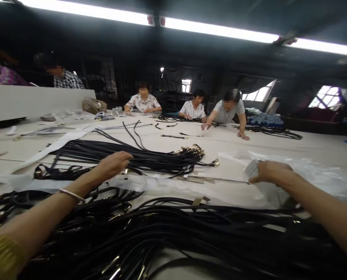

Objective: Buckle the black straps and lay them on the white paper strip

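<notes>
My left hand (115, 163), with a bangle on the wrist, hovers at or touches a bundle of black straps (150, 157) with gold-coloured metal clasps at the right end. Its fingers are drawn together; what they hold, if anything, is hidden. On the right, my right hand (271, 172) grips a small light grey packet (251, 169), thumb below and fingers over the top. Clear plastic bags (319, 175) lie beside that hand. A larger heap of black straps (208, 233) with gold-coloured hardware fills the table's near side, under my forearms.
The pale table (228, 142) stretches away from me. White strips (59, 144) lie at left. Across the table, several people work, one leaning over with a hand (243, 136) on the surface. More black straps (275, 132) lie at far right. A white panel (39, 101) stands far left.
</notes>
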Available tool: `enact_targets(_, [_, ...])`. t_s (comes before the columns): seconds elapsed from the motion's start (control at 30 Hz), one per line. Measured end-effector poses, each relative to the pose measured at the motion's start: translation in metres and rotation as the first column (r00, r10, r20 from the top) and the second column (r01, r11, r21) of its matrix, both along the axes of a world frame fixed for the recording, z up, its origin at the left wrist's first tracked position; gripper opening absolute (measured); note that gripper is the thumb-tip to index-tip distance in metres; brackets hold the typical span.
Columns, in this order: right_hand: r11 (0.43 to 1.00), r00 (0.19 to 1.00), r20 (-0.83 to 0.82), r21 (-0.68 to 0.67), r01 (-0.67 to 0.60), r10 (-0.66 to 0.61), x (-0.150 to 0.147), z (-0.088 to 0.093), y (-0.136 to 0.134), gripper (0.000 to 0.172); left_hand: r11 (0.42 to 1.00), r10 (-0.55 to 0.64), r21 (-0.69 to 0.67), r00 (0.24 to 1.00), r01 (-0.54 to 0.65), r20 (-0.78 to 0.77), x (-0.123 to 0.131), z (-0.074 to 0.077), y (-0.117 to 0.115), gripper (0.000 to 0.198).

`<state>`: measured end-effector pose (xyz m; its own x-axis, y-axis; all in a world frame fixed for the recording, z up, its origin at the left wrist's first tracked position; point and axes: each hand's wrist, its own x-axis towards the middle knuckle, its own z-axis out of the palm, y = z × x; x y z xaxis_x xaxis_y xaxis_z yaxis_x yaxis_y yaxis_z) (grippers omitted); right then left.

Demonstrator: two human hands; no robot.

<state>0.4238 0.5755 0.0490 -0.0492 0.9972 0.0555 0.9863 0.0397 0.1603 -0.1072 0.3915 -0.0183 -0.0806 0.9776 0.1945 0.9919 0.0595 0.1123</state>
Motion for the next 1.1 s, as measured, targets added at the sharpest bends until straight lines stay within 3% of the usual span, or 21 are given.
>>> enact_targets(0.03, [0.999, 0.999, 0.007, 0.012, -0.048, 0.048, -0.006, 0.005, 0.008, 0.041, 0.998, -0.064, -0.021, 0.998, 0.064, 0.001, 0.023, -0.013, 0.007, 0.036])
enact_targets(0.1, [0.960, 0.962, 0.018, 0.066, -0.272, 0.271, -0.035, 0.000, 0.017, 0.062, 0.973, -0.229, 0.019, 0.973, 0.229, -0.019, 0.059, -0.040, 0.013, 0.037])
enact_targets(0.17, [0.787, 0.799, 0.030, 0.154, -0.598, 0.601, -0.083, -0.028, 0.016, 0.091, 0.946, -0.308, 0.090, 0.950, 0.312, -0.051, 0.080, -0.060, 0.009, 0.033])
enact_targets(0.2, [0.698, 0.707, 0.003, 0.158, -0.698, 0.707, -0.111, -0.046, 0.013, 0.103, 0.933, -0.339, 0.111, 0.940, 0.342, -0.046, 0.084, -0.065, 0.006, 0.029])
enact_targets(0.27, [0.563, 0.553, -0.112, 0.118, -0.818, 0.826, -0.167, -0.084, 0.008, 0.116, 0.922, -0.379, 0.088, 0.925, 0.377, 0.011, 0.085, -0.066, -0.003, 0.019])
enact_targets(0.33, [0.528, 0.501, -0.219, 0.087, -0.844, 0.837, -0.213, -0.111, 0.009, 0.124, 0.913, -0.408, 0.035, 0.908, 0.406, 0.095, 0.082, -0.060, -0.011, 0.016])
enact_targets(0.4, [0.528, 0.494, -0.295, 0.043, -0.848, 0.818, -0.245, -0.120, 0.023, 0.130, 0.917, -0.396, 0.011, 0.906, 0.399, 0.153, 0.079, -0.056, -0.017, 0.014])
enact_targets(0.5, [0.465, 0.484, -0.411, -0.153, -0.872, 0.772, -0.266, -0.104, 0.059, 0.129, 0.929, -0.365, 0.011, 0.909, 0.370, 0.202, 0.077, -0.056, -0.022, 0.012])
enact_targets(0.6, [0.347, 0.494, -0.596, -0.352, -0.869, 0.633, -0.275, -0.073, 0.093, 0.108, 0.926, -0.370, 0.010, 0.903, 0.378, 0.217, 0.078, -0.059, -0.023, 0.013])
enact_targets(0.67, [0.336, 0.510, -0.651, -0.383, -0.860, 0.563, -0.286, -0.062, 0.103, 0.102, 0.926, -0.369, 0.007, 0.903, 0.376, 0.219, 0.079, -0.060, -0.023, 0.014])
enact_targets(0.8, [0.332, 0.508, -0.562, -0.390, -0.859, 0.653, -0.322, -0.077, 0.097, 0.125, 0.940, -0.334, 0.008, 0.915, 0.341, 0.228, 0.080, -0.058, -0.020, 0.015])
enact_targets(0.9, [0.337, 0.484, -0.492, -0.360, -0.870, 0.724, -0.339, -0.088, 0.086, 0.130, 0.947, -0.310, -0.003, 0.920, 0.320, 0.240, 0.081, -0.056, -0.019, 0.014])
enact_targets(0.97, [0.326, 0.481, -0.478, -0.373, -0.869, 0.735, -0.335, -0.085, 0.080, 0.129, 0.951, -0.294, -0.018, 0.922, 0.308, 0.252, 0.081, -0.056, -0.019, 0.012])
enact_targets(1.1, [0.216, 0.396, -0.399, -0.425, -0.879, 0.827, -0.299, -0.072, 0.062, 0.128, 0.975, -0.214, -0.002, 0.936, 0.224, 0.278, 0.078, -0.060, -0.018, 0.010])
